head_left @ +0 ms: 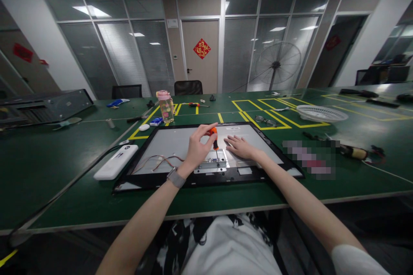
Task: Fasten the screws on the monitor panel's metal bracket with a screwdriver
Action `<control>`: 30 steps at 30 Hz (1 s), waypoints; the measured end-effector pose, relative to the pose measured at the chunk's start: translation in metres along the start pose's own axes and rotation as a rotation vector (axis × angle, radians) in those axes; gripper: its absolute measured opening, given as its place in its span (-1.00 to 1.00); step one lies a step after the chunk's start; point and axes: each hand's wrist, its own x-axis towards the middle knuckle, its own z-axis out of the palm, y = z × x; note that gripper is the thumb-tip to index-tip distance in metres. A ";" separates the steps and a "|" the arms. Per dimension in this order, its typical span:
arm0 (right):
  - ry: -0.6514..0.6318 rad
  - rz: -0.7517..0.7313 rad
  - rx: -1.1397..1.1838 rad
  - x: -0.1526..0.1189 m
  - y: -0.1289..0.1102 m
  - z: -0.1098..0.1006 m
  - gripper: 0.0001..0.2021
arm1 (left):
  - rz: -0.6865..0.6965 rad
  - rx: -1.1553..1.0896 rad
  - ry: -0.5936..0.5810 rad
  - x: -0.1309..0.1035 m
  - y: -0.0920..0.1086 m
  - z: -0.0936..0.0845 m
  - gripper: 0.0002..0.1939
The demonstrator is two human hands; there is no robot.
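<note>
My left hand [200, 146] is closed around the orange and black handle of a screwdriver [214, 137]. The screwdriver stands nearly upright, its shaft pointing down at a metal bracket [211, 164] near the front edge of a flat display panel [180, 139]. Whether the tip sits in a screw is too small to tell. My right hand [239, 146] lies flat on the panel's back, fingers spread, just right of the screwdriver. Several thin wires [161, 161] run loose across the panel left of the bracket.
A white power bank [116, 162] lies by the panel's left edge. Behind stand a pink-lidded bottle [166, 107] and a blue box [156, 121]. Another screwdriver [198, 105] lies farther back. Glasses [266, 120], a white basket [321, 113] and a corded tool [353, 152] are to the right.
</note>
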 end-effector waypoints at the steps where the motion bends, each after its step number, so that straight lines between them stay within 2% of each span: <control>1: 0.000 0.001 -0.005 0.000 0.000 0.000 -0.42 | 0.013 0.015 0.018 0.000 0.001 0.000 -0.73; 3: -0.001 0.001 -0.013 0.001 0.001 0.001 -0.42 | 0.038 0.034 0.034 0.000 0.003 0.000 -0.75; 9: 0.003 -0.003 0.003 0.000 0.000 0.000 -0.42 | 0.066 0.011 -0.052 0.000 0.008 -0.003 -0.69; 15: 0.007 -0.007 -0.001 0.000 0.000 0.001 -0.40 | 0.178 0.163 0.029 -0.001 0.011 -0.002 -0.75; 19: 0.008 -0.005 -0.006 0.001 0.002 0.002 -0.41 | 0.232 0.186 -0.054 -0.003 0.013 -0.002 -0.64; 23: 0.008 -0.003 -0.004 0.002 0.003 0.004 -0.41 | 0.247 0.254 -0.056 -0.005 0.011 -0.003 -0.63; 26: 0.011 -0.001 -0.001 0.002 0.004 0.005 -0.41 | 0.312 0.319 -0.106 -0.006 0.009 -0.004 -0.60; 30: 0.004 -0.001 0.014 0.002 0.004 0.005 -0.40 | 0.331 0.294 -0.120 -0.007 0.008 -0.002 -0.57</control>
